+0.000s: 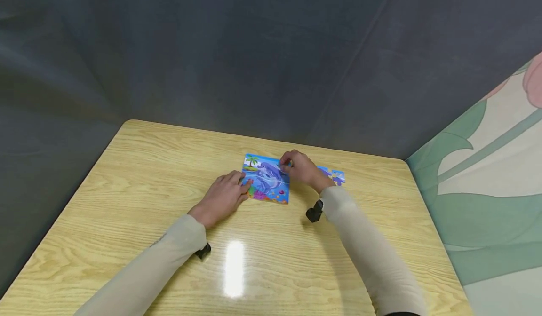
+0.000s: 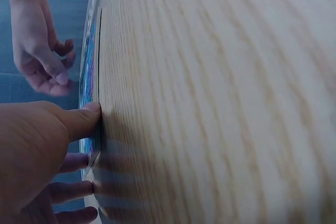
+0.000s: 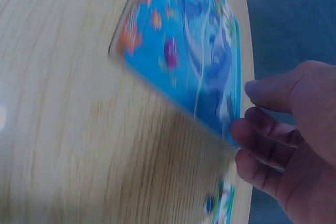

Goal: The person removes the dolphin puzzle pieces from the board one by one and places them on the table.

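A dolphin jigsaw puzzle [image 1: 264, 182] in a flat rectangle lies on the table, with a palm tree at its top left and coral along the bottom. My left hand [image 1: 224, 196] rests at its lower left, thumb [image 2: 84, 121] touching the near edge and fingers spread by the left side. At the upper right corner is my right hand [image 1: 299, 166], covering that corner in the head view. In the right wrist view, this hand's loosely bent fingers [image 3: 262, 135] are right at the puzzle's edge, and nothing shows between them and the thumb.
Loose puzzle pieces [image 1: 338, 177] lie to the right of the puzzle, partly behind the right hand. The wooden table [image 1: 271, 259] ends at a dark curtain [image 1: 237, 62] at the back. A flower-patterned cloth [image 1: 487, 203] hangs on the right.
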`<state>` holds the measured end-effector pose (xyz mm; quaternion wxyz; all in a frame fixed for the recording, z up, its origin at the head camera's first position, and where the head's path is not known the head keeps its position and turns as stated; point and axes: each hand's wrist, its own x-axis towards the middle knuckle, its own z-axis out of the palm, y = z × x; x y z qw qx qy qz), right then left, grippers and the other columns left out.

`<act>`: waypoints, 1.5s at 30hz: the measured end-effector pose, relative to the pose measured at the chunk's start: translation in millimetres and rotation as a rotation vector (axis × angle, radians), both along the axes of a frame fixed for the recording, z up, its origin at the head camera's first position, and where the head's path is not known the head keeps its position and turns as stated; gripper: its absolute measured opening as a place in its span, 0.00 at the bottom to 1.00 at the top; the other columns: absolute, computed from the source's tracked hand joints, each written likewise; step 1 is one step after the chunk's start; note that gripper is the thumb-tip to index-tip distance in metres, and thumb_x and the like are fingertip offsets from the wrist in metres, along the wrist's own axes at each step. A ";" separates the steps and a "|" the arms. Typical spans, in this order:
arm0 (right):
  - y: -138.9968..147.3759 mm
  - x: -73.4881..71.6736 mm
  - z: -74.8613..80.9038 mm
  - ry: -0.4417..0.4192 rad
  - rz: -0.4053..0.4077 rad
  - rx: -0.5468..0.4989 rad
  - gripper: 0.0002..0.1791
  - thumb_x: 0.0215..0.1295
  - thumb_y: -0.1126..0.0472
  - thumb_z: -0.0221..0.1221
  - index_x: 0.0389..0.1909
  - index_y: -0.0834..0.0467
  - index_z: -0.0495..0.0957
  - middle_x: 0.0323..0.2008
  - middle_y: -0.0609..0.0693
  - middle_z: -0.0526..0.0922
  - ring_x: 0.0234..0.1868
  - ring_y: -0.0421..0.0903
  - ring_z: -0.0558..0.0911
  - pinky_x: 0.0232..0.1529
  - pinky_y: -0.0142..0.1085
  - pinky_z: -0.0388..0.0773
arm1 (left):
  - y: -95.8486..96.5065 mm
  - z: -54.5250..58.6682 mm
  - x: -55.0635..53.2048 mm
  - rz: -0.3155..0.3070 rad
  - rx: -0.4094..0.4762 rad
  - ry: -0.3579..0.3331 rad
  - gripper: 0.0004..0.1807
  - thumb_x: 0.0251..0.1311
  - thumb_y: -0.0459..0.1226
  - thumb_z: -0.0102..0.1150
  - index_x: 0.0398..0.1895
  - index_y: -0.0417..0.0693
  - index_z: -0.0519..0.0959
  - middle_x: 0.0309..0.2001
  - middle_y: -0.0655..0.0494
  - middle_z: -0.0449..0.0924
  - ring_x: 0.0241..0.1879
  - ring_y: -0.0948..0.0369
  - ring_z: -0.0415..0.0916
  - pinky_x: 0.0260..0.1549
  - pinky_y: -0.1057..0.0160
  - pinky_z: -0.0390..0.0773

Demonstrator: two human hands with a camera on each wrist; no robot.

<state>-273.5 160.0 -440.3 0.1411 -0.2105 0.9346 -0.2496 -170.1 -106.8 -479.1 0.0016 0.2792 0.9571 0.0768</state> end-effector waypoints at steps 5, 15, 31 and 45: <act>-22.7 1.2 0.0 0.012 0.061 0.050 0.10 0.78 0.61 0.61 0.54 0.59 0.84 0.54 0.58 0.82 0.54 0.53 0.83 0.60 0.50 0.83 | 0.6 1.2 -1.4 0.000 0.007 -0.014 0.26 0.83 0.48 0.52 0.78 0.51 0.74 0.74 0.42 0.71 0.76 0.47 0.67 0.70 0.40 0.77; -51.5 3.1 1.6 -0.031 0.121 0.097 0.14 0.77 0.60 0.64 0.58 0.60 0.82 0.53 0.57 0.81 0.50 0.50 0.83 0.55 0.46 0.84 | 0.9 4.6 -1.1 0.003 -0.004 -0.029 0.26 0.83 0.48 0.51 0.78 0.52 0.73 0.75 0.43 0.70 0.77 0.46 0.66 0.72 0.38 0.73; -74.1 9.1 -0.3 -0.136 0.068 0.135 0.19 0.74 0.59 0.67 0.61 0.60 0.78 0.48 0.54 0.84 0.43 0.48 0.78 0.52 0.44 0.80 | 0.2 3.2 0.2 0.003 0.016 0.012 0.24 0.82 0.48 0.54 0.73 0.51 0.79 0.72 0.43 0.73 0.74 0.46 0.69 0.70 0.39 0.75; -70.5 10.3 -5.4 -0.168 0.018 0.035 0.15 0.73 0.62 0.68 0.55 0.58 0.76 0.48 0.55 0.79 0.45 0.49 0.74 0.51 0.44 0.76 | 1.6 2.2 2.1 0.033 0.054 -0.043 0.25 0.82 0.48 0.54 0.75 0.51 0.77 0.76 0.41 0.68 0.78 0.46 0.65 0.71 0.36 0.73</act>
